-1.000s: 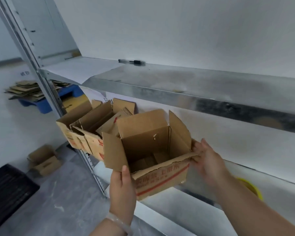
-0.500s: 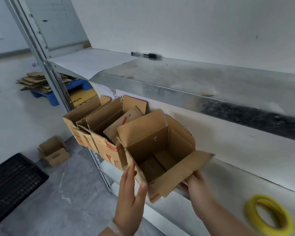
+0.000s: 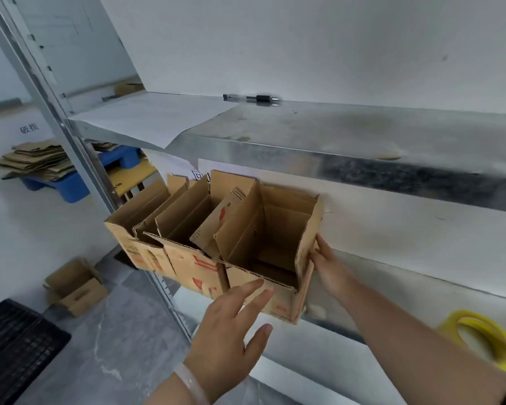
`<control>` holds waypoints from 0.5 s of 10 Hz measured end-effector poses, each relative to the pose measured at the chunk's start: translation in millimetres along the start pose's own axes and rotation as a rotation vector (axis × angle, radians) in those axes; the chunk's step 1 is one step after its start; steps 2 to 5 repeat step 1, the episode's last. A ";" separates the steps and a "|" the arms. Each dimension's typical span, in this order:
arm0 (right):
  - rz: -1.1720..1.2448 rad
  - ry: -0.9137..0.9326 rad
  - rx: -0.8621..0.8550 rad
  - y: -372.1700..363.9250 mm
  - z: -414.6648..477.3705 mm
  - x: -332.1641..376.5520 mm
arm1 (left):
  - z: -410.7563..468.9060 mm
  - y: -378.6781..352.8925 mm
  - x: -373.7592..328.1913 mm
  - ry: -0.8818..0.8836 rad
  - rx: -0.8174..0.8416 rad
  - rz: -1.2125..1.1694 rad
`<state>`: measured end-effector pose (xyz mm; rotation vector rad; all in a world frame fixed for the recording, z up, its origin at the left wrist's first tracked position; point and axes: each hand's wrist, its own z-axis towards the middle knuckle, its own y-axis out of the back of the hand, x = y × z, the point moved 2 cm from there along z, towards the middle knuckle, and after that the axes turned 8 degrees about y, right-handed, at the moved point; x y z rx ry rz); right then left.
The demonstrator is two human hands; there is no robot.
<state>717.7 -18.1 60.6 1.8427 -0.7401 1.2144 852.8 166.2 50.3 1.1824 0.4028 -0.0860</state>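
My left grip (image 3: 231, 325) is spread, straight fingertips touching the front wall of the open brown cardboard box (image 3: 275, 229), which sits between both grips on the lower metal shelf (image 3: 392, 276). My right grip (image 3: 329, 264) lies flat against its right wall. More open cardboard boxes (image 3: 181, 226) touch it, left of my left grip.

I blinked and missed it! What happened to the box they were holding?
The box was set on the shelf, beside the other boxes. The left grip let go and now lies open at its front; the right grip presses flat on its side. The other boxes, pen and tape stayed put.
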 end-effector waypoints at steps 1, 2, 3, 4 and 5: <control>-0.195 0.048 -0.145 -1.3 -23.7 3.5 | 9.2 24.3 3.2 -0.152 -0.084 0.008; -0.195 0.048 -0.145 -1.3 -23.7 3.5 | 9.2 24.3 3.2 -0.152 -0.084 0.008; -0.195 0.048 -0.145 -1.3 -23.7 3.5 | 9.2 24.3 3.2 -0.152 -0.084 0.008; -0.195 0.048 -0.145 -1.3 -23.7 3.5 | 9.2 24.3 3.2 -0.152 -0.084 0.008; -0.195 0.048 -0.145 -1.3 -23.7 3.5 | 9.2 24.3 3.2 -0.152 -0.084 0.008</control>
